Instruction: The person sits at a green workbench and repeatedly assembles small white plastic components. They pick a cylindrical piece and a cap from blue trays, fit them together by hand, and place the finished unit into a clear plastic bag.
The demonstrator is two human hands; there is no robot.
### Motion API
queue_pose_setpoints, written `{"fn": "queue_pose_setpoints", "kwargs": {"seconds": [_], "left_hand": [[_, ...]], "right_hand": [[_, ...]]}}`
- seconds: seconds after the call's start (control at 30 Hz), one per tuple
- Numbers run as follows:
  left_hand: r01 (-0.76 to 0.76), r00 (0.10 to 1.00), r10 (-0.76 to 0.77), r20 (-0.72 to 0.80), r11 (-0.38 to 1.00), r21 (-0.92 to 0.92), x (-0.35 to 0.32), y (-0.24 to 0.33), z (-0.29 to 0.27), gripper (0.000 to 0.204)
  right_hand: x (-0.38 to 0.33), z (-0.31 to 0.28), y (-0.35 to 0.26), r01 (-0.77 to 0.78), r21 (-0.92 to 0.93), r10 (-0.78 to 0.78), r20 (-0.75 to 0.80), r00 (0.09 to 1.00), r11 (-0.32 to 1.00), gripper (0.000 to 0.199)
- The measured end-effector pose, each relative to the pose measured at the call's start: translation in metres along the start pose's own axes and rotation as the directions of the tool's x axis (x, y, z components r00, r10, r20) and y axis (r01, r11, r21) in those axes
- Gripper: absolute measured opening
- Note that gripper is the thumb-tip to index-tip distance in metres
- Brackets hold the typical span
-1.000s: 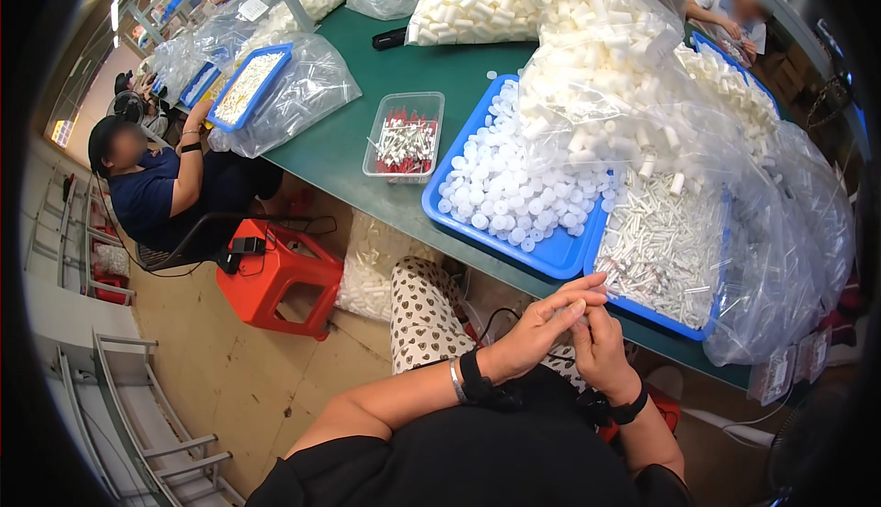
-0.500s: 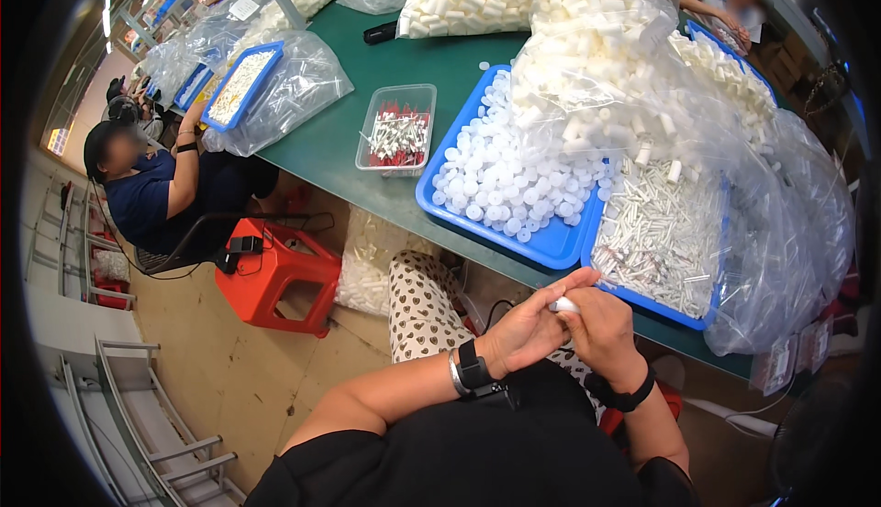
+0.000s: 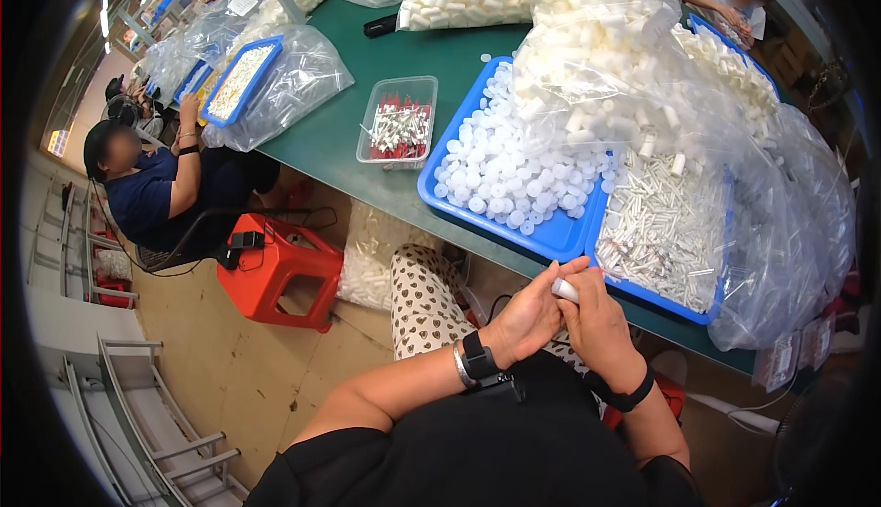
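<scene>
Two hands meet just below the green table's edge (image 3: 349,154): the left hand (image 3: 528,314) and right hand (image 3: 601,319) both curl their fingers tight around one small white tube (image 3: 565,290), beside a blue tray of white tubes (image 3: 656,232).

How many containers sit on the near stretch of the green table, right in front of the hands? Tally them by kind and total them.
Blue tray of white caps: 1
Blue tray of white tubes: 1
Clear plastic box: 1
Total: 3
</scene>
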State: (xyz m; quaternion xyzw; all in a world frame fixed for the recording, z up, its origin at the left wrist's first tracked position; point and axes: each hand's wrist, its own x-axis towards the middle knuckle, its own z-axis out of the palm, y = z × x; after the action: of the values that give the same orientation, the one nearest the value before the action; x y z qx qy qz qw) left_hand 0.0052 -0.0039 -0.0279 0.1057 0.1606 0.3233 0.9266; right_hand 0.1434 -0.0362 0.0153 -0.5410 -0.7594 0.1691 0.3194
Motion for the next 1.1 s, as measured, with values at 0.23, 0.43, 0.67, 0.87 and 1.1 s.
{"fn": "queue_pose_setpoints", "kwargs": {"seconds": [0.23,0.43,0.67,0.87,1.1], "left_hand": [[-0.089,0.996,0.084,-0.044,0.988,-0.123,-0.009,-0.012,0.002,0.037],[-0.140,0.988,0.137,-0.066,0.989,-0.047,-0.002,-0.007,-0.004,0.044],[-0.059,0.994,0.075,-0.074,0.977,0.203,-0.012,0.007,0.001,0.063],[-0.070,0.986,0.116,-0.121,0.940,0.335,-0.015,-0.008,-0.002,0.063],[-0.027,0.986,0.062,-0.152,0.974,0.223,-0.020,-0.001,-0.009,0.060]], "right_hand": [[-0.003,0.005,0.000,0.107,-0.096,-0.104,0.034,0.994,0.990,0.018],[-0.003,0.021,0.004,-0.038,0.044,0.039,-0.029,0.999,0.998,0.018],[-0.005,0.019,0.001,-0.231,0.315,0.221,0.065,0.973,0.921,0.020],[-0.010,0.030,0.005,-0.126,0.188,0.132,-0.022,0.991,0.974,0.019],[-0.007,0.027,0.010,0.012,0.102,-0.002,-0.102,0.995,0.995,0.022]]}}
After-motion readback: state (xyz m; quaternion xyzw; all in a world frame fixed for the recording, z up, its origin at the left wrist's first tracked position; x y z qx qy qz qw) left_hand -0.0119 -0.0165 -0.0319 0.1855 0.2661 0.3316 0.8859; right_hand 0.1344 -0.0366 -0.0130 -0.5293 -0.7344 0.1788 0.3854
